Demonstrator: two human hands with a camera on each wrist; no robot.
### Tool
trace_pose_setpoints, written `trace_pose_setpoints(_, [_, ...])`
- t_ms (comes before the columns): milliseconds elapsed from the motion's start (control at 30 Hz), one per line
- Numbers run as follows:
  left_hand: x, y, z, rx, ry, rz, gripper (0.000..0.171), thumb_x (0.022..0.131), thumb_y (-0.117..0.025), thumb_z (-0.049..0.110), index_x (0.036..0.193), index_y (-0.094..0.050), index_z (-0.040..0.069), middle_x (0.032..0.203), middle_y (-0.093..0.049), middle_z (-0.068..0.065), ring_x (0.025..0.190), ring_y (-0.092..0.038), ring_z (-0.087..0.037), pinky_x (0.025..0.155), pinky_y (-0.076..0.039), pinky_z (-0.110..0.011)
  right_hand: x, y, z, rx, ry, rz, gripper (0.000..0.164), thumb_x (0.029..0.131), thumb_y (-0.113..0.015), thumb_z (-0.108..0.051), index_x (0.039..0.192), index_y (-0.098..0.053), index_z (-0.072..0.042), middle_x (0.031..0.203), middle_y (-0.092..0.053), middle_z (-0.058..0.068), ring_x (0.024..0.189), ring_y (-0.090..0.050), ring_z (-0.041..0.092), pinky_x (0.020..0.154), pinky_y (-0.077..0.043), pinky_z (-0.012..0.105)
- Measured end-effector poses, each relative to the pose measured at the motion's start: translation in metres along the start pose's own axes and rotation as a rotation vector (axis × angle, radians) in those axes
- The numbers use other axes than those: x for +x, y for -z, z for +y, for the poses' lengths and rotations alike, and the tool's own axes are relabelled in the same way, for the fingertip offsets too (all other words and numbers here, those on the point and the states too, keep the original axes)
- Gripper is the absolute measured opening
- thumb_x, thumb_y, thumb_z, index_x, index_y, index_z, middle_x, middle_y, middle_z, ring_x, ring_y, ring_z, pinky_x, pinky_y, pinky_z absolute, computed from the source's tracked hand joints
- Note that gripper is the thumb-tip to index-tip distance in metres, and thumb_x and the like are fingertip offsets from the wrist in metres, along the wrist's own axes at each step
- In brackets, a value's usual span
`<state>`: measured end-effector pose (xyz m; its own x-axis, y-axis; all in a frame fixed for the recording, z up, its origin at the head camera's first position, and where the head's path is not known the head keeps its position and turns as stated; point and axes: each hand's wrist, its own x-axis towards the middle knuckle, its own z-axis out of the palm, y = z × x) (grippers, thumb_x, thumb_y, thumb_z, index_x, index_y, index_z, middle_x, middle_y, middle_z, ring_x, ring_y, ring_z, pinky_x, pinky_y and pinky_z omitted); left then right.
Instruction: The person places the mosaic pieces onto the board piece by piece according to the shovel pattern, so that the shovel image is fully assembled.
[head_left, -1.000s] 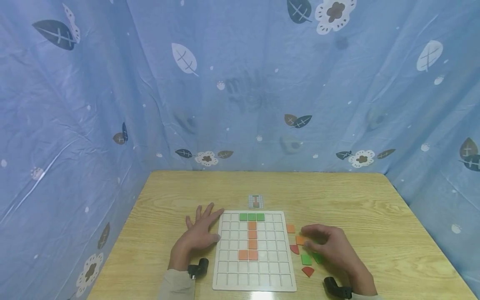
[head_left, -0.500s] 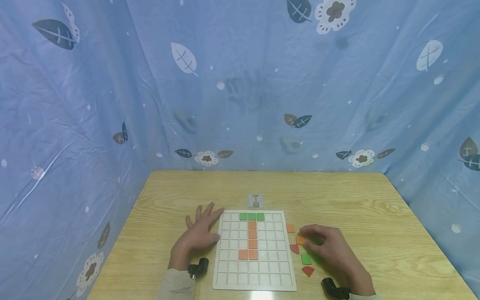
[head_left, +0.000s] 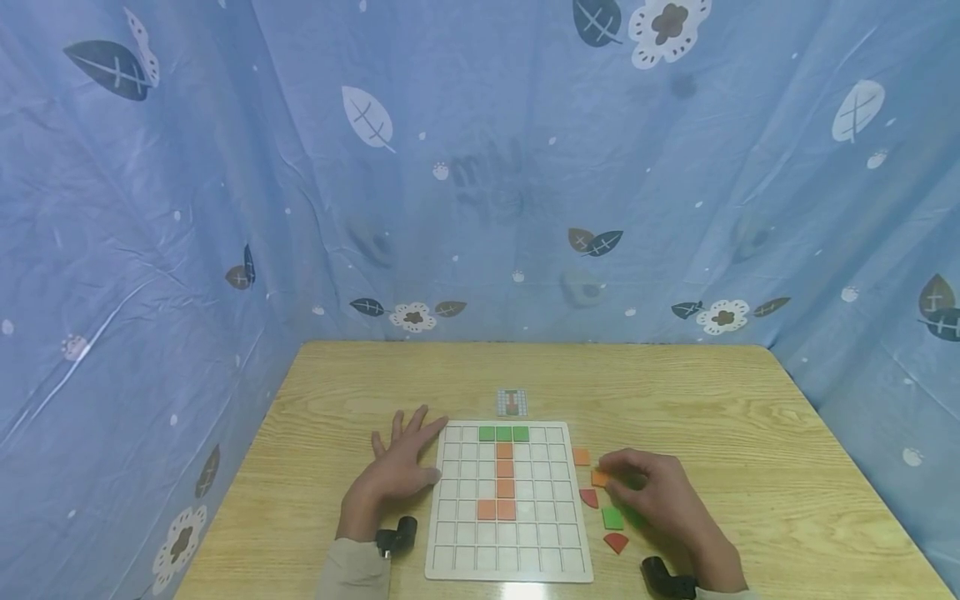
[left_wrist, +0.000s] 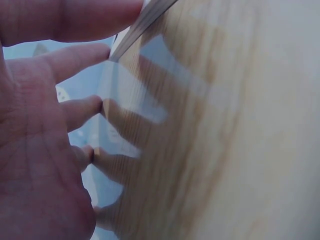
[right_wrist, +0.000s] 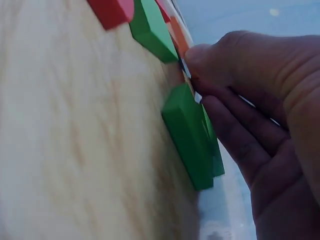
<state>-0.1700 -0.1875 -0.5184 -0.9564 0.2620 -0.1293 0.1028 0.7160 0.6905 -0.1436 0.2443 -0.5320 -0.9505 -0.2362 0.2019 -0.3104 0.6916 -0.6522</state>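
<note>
The white grid board (head_left: 461, 557) lies on the table, with green square tiles (head_left: 504, 434) across its top row and orange square tiles (head_left: 506, 469) below them. My left hand (head_left: 396, 471) rests at the board's left edge, fingers spread; in the left wrist view its thumb (left_wrist: 75, 17) and a fingertip touch that edge. Right of the board, my right hand (head_left: 660, 492) pinches a loose orange square tile (head_left: 599, 478) between thumb and fingers. In the right wrist view, the thumb (right_wrist: 200, 57) touches that orange tile (right_wrist: 181, 36), and green tiles (right_wrist: 187, 135) stand under the fingers.
A small pattern card (head_left: 512, 403) lies behind the board. Loose by its right side are another orange tile (head_left: 582, 457), a green tile (head_left: 612, 518) and two red quarter-circle tiles (head_left: 617, 543). A blue curtain (head_left: 480, 208) surrounds the wooden table (head_left: 787, 467).
My right hand has shifted slightly left and closed on the orange tile, which has moved a little. A green tile seen beneath the hand is now hidden in the head view. My left hand stays put.
</note>
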Motion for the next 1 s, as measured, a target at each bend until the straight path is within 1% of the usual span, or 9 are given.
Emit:
trace_pose_setpoints(167, [0.000, -0.001, 0.000, 0.006, 0.001, -0.004, 0.092, 0.080, -0.073, 0.009, 0.168, -0.046, 0.017, 0.183, -0.016, -0.023, 0.167, 0.010, -0.055, 0.119, 0.019, -0.087, -0.001, 0.006, -0.004, 0.043, -0.068, -0.015, 0.028, 0.089, -0.088, -0.009, 0.110, -0.084, -0.028, 0.111, -0.082, -0.016, 0.109, -0.075, 0.004, 0.095, -0.062, 0.029])
trace_pose_setpoints(333, [0.000, 0.000, 0.001, 0.011, 0.009, -0.004, 0.091, 0.081, -0.073, 0.010, 0.167, -0.047, 0.018, 0.183, -0.016, -0.022, 0.168, 0.010, -0.054, 0.120, 0.018, -0.086, -0.003, 0.012, -0.010, 0.075, -0.015, 0.024, 0.028, 0.089, -0.088, -0.007, 0.111, -0.084, -0.025, 0.109, -0.083, -0.015, 0.105, -0.076, 0.002, 0.091, -0.064, 0.028])
trace_pose_setpoints(533, [0.000, -0.001, 0.000, 0.009, 0.002, 0.001, 0.092, 0.080, -0.073, 0.010, 0.167, -0.047, 0.017, 0.183, -0.016, -0.023, 0.168, 0.009, -0.055, 0.119, 0.019, -0.086, -0.005, 0.015, -0.020, 0.084, 0.028, 0.029, 0.025, 0.091, -0.088, -0.011, 0.111, -0.084, -0.025, 0.105, -0.082, -0.017, 0.102, -0.077, 0.002, 0.088, -0.065, 0.029])
trace_pose_setpoints(733, [0.000, -0.001, -0.002, 0.011, -0.005, 0.004, 0.092, 0.080, -0.073, 0.010, 0.167, -0.047, 0.016, 0.182, -0.016, -0.023, 0.167, 0.009, -0.057, 0.119, 0.019, -0.087, -0.006, 0.018, -0.035, 0.067, 0.043, 0.033, 0.026, 0.090, -0.088, -0.012, 0.112, -0.084, -0.025, 0.104, -0.082, -0.020, 0.103, -0.077, 0.002, 0.087, -0.066, 0.033])
trace_pose_setpoints(867, [0.000, -0.001, -0.002, 0.009, -0.003, 0.005, 0.091, 0.080, -0.073, 0.010, 0.167, -0.047, 0.017, 0.183, -0.016, -0.023, 0.167, 0.009, -0.056, 0.119, 0.019, -0.086, -0.004, 0.016, -0.045, 0.072, 0.053, 0.027, 0.026, 0.090, -0.088, -0.011, 0.112, -0.085, -0.024, 0.107, -0.082, -0.017, 0.104, -0.077, 0.004, 0.089, -0.065, 0.034])
trace_pose_setpoints(1000, [0.000, -0.001, -0.002, 0.016, -0.001, 0.001, 0.092, 0.080, -0.072, 0.011, 0.168, -0.046, 0.017, 0.183, -0.016, -0.023, 0.167, 0.009, -0.056, 0.119, 0.018, -0.086, -0.002, 0.011, -0.055, 0.099, 0.019, -0.016, 0.023, 0.091, -0.088, -0.016, 0.113, -0.085, -0.023, 0.109, -0.082, -0.015, 0.105, -0.077, 0.007, 0.090, -0.064, 0.032])
